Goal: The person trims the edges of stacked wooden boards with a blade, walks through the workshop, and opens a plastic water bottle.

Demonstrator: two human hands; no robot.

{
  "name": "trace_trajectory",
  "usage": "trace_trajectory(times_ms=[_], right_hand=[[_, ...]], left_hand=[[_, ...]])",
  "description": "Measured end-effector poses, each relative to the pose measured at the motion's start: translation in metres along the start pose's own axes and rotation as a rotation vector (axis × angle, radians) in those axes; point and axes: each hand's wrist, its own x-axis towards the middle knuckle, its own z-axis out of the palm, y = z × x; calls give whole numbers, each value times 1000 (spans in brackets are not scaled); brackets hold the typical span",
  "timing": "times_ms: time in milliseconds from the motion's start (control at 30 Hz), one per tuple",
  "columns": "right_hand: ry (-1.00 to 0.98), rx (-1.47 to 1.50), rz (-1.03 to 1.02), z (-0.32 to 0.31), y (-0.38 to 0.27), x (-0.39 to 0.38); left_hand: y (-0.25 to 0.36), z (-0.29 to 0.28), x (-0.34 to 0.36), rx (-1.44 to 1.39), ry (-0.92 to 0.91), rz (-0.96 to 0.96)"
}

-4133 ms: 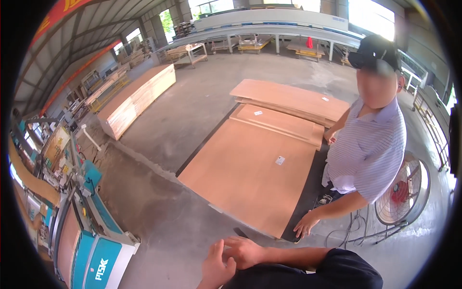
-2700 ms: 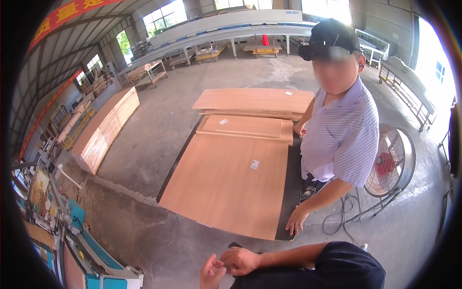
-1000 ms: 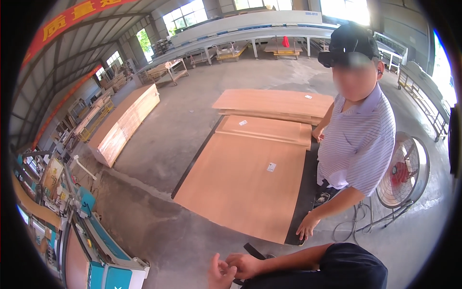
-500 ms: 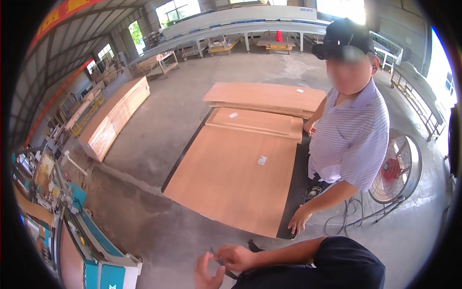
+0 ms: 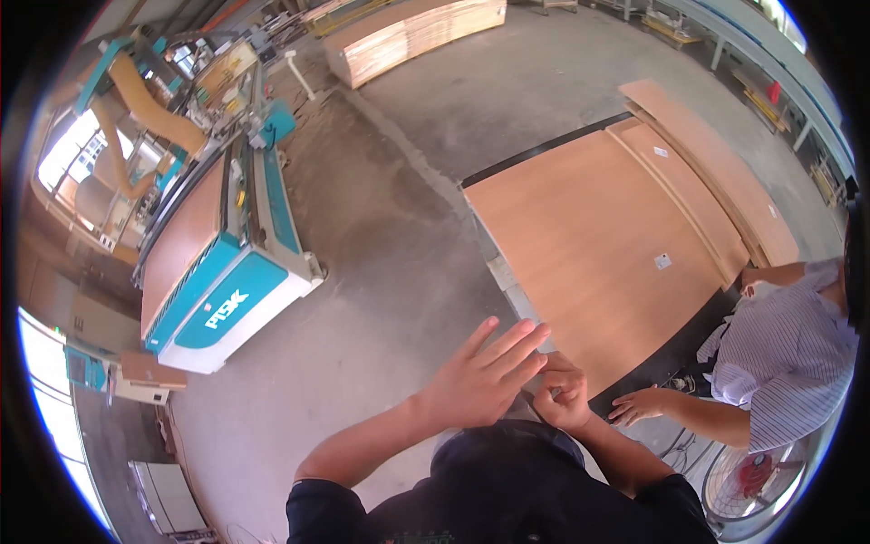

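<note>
Both my hands are raised together in front of my body, at the lower middle. My left hand [image 5: 489,376] is open, its fingers stretched out and pointing up to the right. Right beside its fingertips, my right hand [image 5: 564,397] is closed with curled fingers; what it grips, if anything, is hidden, though a dark strap-like strip shows under it. Beyond my hands lies a large flat wood-coloured panel [image 5: 589,245] on a dark base. Smaller panels [image 5: 689,172] rest along its far side, and a white label [image 5: 662,261] is stuck on the large one.
A co-worker in a striped shirt [image 5: 788,363] stands at the right, one hand [image 5: 639,404] by the panel's dark edge. A floor fan [image 5: 752,476] is behind them. To the left stands a teal and white machine [image 5: 272,281]; a wrapped board stack [image 5: 417,41] lies far off.
My view has swung left, so the machine shows more and the panels sit further right. My left hand has come fully into view with its fingers straightened; my right stays curled.
</note>
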Motion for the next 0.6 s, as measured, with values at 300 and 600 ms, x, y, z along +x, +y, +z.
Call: trace_trajectory(times_ms=[300, 600], right_hand=[[33, 36, 77, 1, -9, 15], [238, -96, -6, -28, -27, 48]], left_hand=[[-8, -1, -2, 151, 61, 35], [-7, -2, 9, 94, 149, 86]])
